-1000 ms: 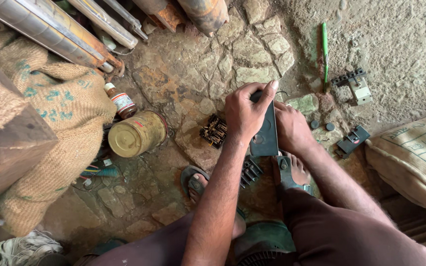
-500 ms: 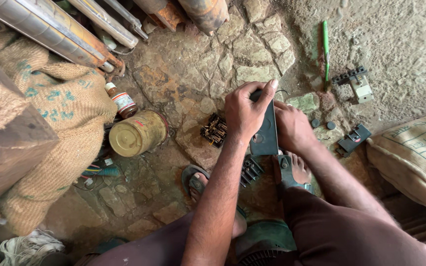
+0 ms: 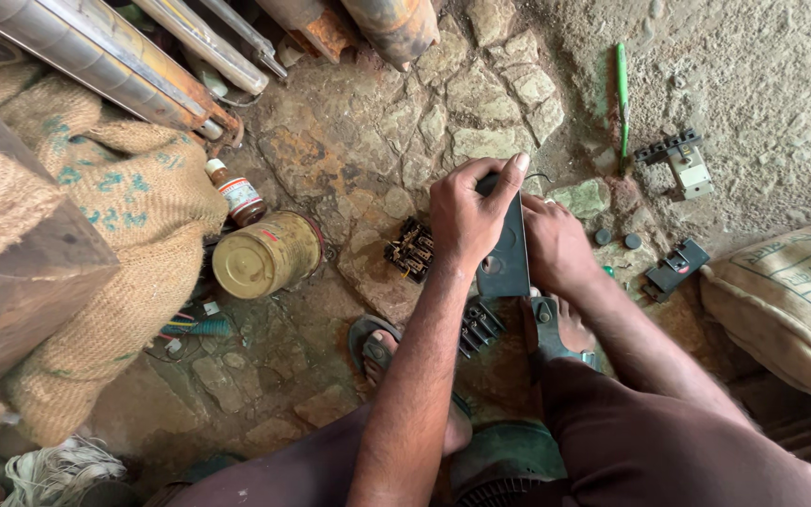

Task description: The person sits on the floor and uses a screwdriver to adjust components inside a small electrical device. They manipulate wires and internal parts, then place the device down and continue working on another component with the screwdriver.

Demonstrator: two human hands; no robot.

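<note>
A dark flat metal plate [image 3: 507,253] is gripped upright over the stone floor [image 3: 359,160], and everything else is placed from it. The left hand [image 3: 466,211] is wrapped shut around the plate's top edge, fingers curled over, the thumb stretched along the upper rim. The right hand [image 3: 556,246] is pressed against the plate's far side; its grip is hidden behind the plate, so how far it is closed cannot be told. Just left of the plate, a small dark toothed part [image 3: 412,250] is seen lying on the stones. Further left, a yellow tin can [image 3: 267,254] is laid on its side, lid closed, contents unseen. Beside the can, a small brown bottle [image 3: 236,192] with a white cap is stood against burlap sacks [image 3: 96,197]; what it holds cannot be made out. Up and right of the plate, a green pen-like tool [image 3: 622,99] is left on the ground.
</note>
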